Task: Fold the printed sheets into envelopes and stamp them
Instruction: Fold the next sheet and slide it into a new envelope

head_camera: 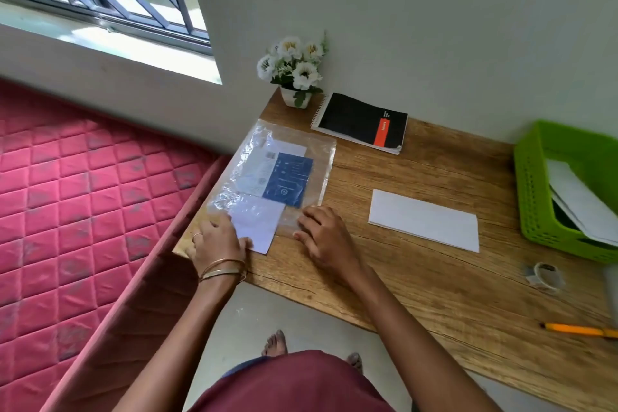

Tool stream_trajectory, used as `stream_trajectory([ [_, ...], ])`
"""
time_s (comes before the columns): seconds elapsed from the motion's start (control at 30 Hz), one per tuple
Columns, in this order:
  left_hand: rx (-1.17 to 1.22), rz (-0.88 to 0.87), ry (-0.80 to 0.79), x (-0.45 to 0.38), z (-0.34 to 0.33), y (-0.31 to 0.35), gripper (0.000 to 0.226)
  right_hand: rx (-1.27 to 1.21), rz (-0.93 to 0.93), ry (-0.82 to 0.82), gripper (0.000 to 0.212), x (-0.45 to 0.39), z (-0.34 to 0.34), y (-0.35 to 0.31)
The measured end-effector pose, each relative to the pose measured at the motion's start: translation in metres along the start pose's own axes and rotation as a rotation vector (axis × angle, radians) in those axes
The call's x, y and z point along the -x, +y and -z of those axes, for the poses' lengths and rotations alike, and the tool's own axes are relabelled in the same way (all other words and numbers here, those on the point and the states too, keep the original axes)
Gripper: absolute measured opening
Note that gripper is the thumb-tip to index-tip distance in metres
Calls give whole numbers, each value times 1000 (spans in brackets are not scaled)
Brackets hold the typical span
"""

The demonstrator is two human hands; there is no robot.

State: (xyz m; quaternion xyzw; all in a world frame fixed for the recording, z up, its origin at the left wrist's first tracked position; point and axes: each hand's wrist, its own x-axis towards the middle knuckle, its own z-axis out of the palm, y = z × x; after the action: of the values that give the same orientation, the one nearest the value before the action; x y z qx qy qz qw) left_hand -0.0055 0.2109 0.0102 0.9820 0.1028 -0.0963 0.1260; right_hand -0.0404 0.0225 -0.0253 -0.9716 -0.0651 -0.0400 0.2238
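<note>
Hands (219, 241) (322, 237) press clear plastic sleeve (267, 174) of printed sheets on table (418, 278).

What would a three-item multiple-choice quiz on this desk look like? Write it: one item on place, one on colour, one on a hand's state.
1. Where is the notebook?
A. beside the flower pot
B. inside the basket
C. under the pencil

2. What colour is the basket?
A. red
B. green
C. blue

3. What is the left hand doing?
A. gripping the tape roll
B. hanging off the desk
C. resting on the plastic sleeve

Answers: 1 A, it lies just right of the pot. 2 B, its walls are bright green. 3 C, its fingers lie on the sleeve's near end.
</note>
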Motion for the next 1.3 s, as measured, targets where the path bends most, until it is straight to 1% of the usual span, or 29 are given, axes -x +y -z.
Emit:
stream_trajectory([
  [0.07, 67, 33, -20, -4, 1, 0, 75, 10, -6, 18, 38, -2, -1, -1],
  [0.17, 231, 83, -68, -16, 6, -5, 77, 15, -21, 25, 39, -2, -3, -1],
  [0.27, 409, 102, -127, -28, 8, -12, 73, 20, -25, 15, 43, 0, -5, 1],
  [0.33, 592, 167, -214, -29, 12, -15, 72, 25, -31, 13, 47, 3, -8, 1],
  [0.4, 861, 216, -334, -25, 21, -15, 70, 18, -38, 18, 49, 4, -10, 2],
  [0.43, 929, 196, -364, -24, 26, -15, 70, 16, -37, 24, 50, 4, -11, 2],
  [0.5, 965, 95, -378, -22, 44, -11, 72, 14, -27, 37, 50, 4, -12, 3],
  [0.53, 1005, 41, -382, -20, 57, -8, 69, 14, -25, 39, 50, 4, -12, 5],
  [0.6, 1129, -32, -392, -19, 79, -4, 51, 16, -21, 42, 52, 5, -13, 6],
  [0.67, 1268, -49, -374, -15, 100, 3, 32, 20, -17, 51, 53, 5, -14, 6],
  [0.73, 1373, -55, -336, -12, 121, 13, 22, 22, -11, 63, 53, 5, -15, 6],
  [0.87, 1598, 2, -308, -10, 155, 30, 20, 30, -6, 72, 53, 6, -15, 8],
  [0.97, 1762, 30, -366, -10, 176, 38, 20, 36, -5, 68, 55, 7, -16, 8],
  [1.07, 1867, -14, -439, -10, 191, 45, 23, 2, -19, 32, 57, 5, -15, 7],
  [1.13, 1904, -40, -496, -7, 195, 52, 15, -102, -46, 0, 54, 5, -10, 7],
  [1.17, 1918, -52, -529, -6, 194, 56, 15, -202, -88, -24, 49, 5, -4, 6],
  [1.23, 1929, -77, -613, -3, 190, 62, 24, -524, -220, -68, 38, 6, 12, 4],
  [1.27, 1926, -93, -657, -1, 187, 66, 28, -711, -275, -45, 31, 6, 21, 3],
  [1.3, 1915, -111, -690, 1, 182, 70, 29, -872, -324, 18, 23, 7, 30, 2],
])
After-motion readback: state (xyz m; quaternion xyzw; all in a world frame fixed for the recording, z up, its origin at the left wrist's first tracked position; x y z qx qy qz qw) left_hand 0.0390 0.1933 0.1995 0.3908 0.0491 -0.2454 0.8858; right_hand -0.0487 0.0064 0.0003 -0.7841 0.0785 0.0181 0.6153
